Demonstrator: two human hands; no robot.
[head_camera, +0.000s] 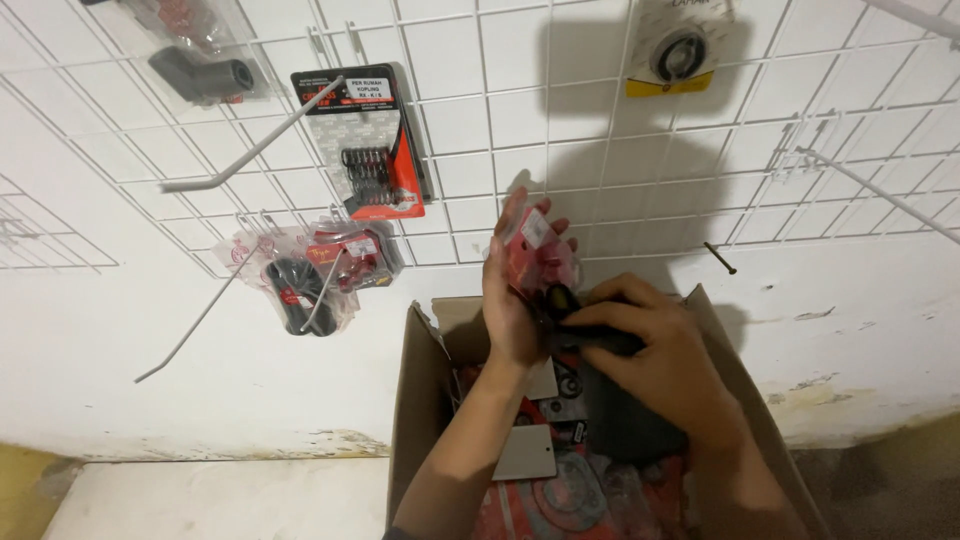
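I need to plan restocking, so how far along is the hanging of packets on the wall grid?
Done: a few packets hang on the wire grid. In hand: left hand and right hand hold a red packet. Left: more packets in the cardboard box; several hooks bare.

Red and black packets against white

The packet (535, 255) at the left hand (510, 310) is red with a pale label; the part (600, 340) under the right hand (655, 365) is black. The cardboard box (415, 400) is brown, its packets (560, 490) red. The wire grid (560, 110) and wall (150, 360) are white. One hanging card (368, 150) is grey, black and red-orange; another (678, 50) is clear with a yellow strip.
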